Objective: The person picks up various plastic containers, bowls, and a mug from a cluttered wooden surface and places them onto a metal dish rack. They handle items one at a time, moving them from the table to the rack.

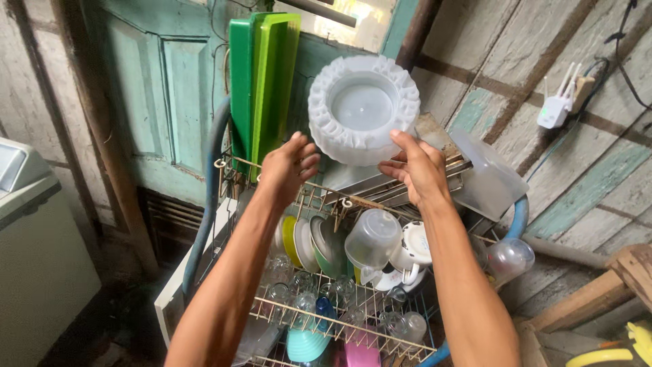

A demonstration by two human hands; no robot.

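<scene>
A translucent white ruffled plastic mould stands on edge on the top tier of a wire dish rack. My right hand grips the mould's lower right rim with thumb and fingers. My left hand is just left of the mould's lower edge, fingers curled toward it; whether it touches the mould is unclear. Below my hands the rack holds upright plates, a clear plastic jug turned upside down, and a white lidded container.
Green plastic trays lean at the rack's back left. A clear plastic box sits at the right. Glasses and bowls fill the lower tier. A white appliance stands at left, a wooden wall behind, a white router on it.
</scene>
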